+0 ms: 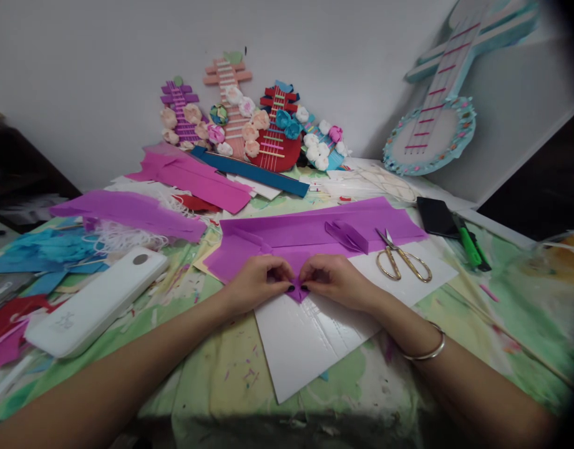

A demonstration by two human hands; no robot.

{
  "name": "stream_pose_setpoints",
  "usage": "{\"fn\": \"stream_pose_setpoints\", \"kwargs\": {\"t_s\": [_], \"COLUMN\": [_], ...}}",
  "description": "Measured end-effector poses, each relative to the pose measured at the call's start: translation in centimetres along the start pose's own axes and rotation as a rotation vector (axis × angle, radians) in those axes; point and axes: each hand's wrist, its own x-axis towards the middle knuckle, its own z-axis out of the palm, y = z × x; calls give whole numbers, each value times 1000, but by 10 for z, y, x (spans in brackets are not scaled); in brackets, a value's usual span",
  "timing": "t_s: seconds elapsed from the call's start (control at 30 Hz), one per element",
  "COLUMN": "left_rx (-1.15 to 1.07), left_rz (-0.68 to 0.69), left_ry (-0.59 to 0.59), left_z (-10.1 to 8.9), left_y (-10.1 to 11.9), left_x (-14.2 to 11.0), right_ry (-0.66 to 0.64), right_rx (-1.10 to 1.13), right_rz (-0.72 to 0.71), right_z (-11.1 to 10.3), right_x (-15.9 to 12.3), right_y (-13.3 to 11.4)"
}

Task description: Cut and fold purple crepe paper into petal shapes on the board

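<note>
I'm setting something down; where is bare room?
Bare: the white board between the right hand and near corner. Crowded: its far side, with purple paper and gold-handled scissors; the green cloth left of the white oblong device.

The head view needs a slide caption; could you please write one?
Left hand and right hand pinch purple paper over a white board, gold-handled scissors alongside and decorated model instruments behind.
</note>
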Motion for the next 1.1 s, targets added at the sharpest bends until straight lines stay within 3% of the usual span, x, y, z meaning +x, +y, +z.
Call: {"fn": "stream_pose_setpoints", "kwargs": {"t_s": [0.5,0.8,1.1], "left_rx": [49,274,361], "left_rz": [29,377,410], "left_ry": [-5,-108,-218], "left_z": [0,-5,-13], "left_y": [0,0,10], "left_x": [0,-11,-20], "right_ry": [-86,-91,-111], "right_rx": [-118,-142,-127], "right_rz": [-118,-117,-131], "right_z": [-4,-3,-4], "right_x": [2,1,1], "right_y": [-3,-3,-4]}}
